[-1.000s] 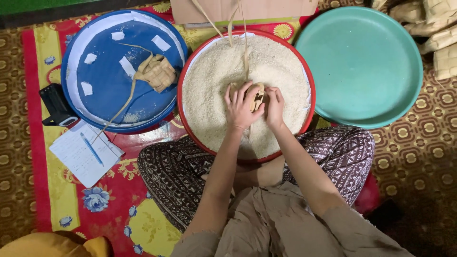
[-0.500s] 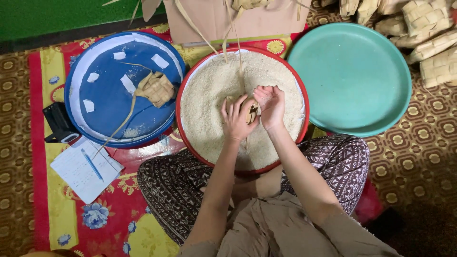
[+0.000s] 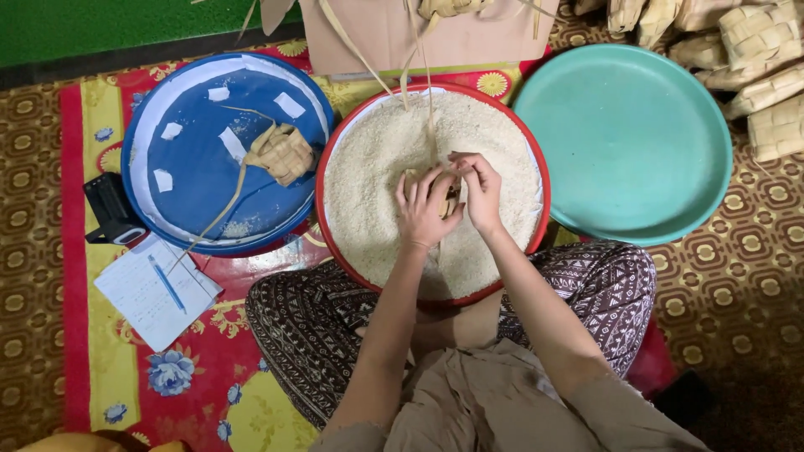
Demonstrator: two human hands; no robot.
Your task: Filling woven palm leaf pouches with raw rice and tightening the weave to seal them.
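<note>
Nestling pouch [image 3: 446, 194] between both hands.

woven pouch [image 3: 444, 191]: I see tan palm-leaf casing, mostly hidden | held above rice [image 3: 377, 167] | red-rimmed tray [image 3: 328, 159] centre, white grains heaped

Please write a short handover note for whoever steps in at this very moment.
Left hand: cupped around a small woven palm-leaf pouch, held over the rice.
Right hand: fingers pinching the pouch's top edge.
Things: round red-rimmed tray of white rice in front of the knees; round blue tray on the left, carrying one woven pouch with long leaf tails; round teal tray on the right, bare; pile of woven pouches at the top right.
Done: one pouch lies on the blue tray.
Left: how full the held pouch is cannot be seen; the pile is untouched.
</note>
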